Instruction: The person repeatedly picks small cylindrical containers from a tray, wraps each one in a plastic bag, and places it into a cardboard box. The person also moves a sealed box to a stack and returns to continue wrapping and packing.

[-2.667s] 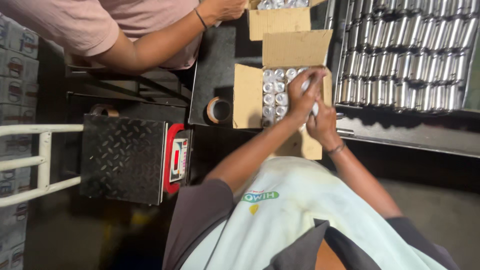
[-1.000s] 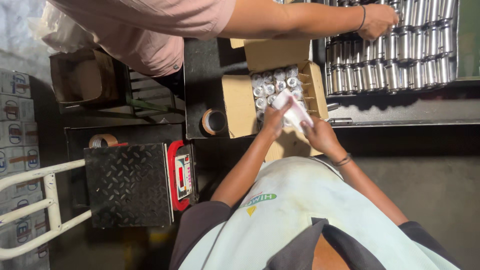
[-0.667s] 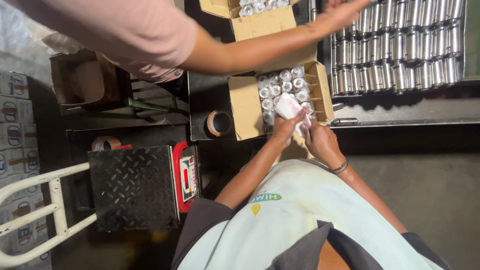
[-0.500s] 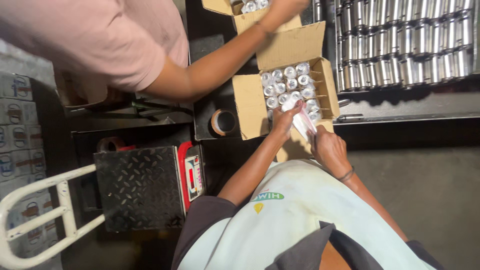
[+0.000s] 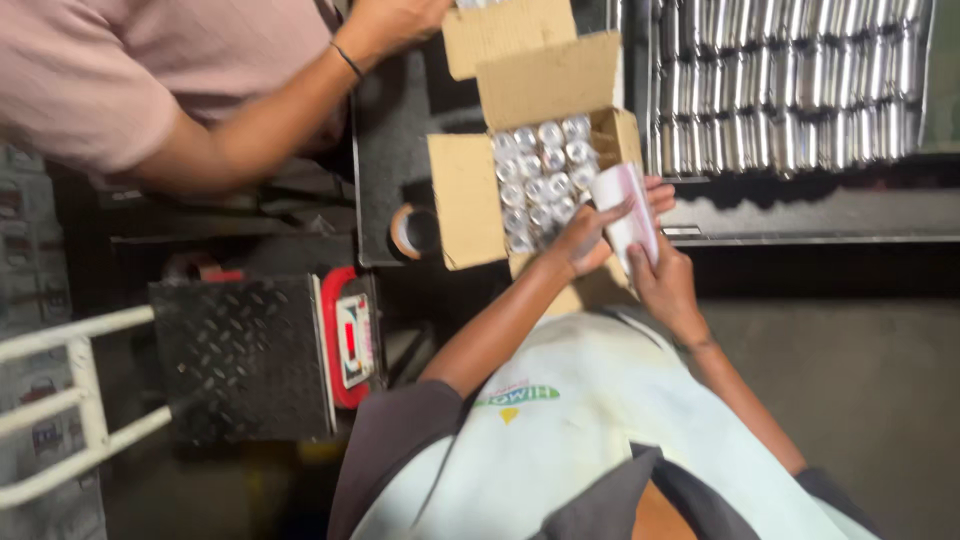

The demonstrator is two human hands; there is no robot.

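Observation:
An open cardboard box (image 5: 465, 205) stands on a dark bench, packed with several silver-topped cans (image 5: 540, 180). At the box's right edge, my left hand (image 5: 585, 240) and my right hand (image 5: 665, 280) both grip a white cylindrical can (image 5: 625, 205) with faint pink print. The left hand holds its lower left side, the right hand cups it from below and the right. The can is tilted and touches the box's right wall.
A co-worker in a pink shirt reaches an arm (image 5: 270, 120) to a second cardboard box (image 5: 510, 35) at the top. Rows of metal cans (image 5: 790, 90) fill the right. A tape roll (image 5: 410, 230), a platform scale (image 5: 240, 355) with a red display (image 5: 350, 340) and a white trolley handle (image 5: 60, 400) lie left.
My hands moved the white can from over the box's middle to its right edge. The co-worker's arm swung from the can rows on the right to the upper box.

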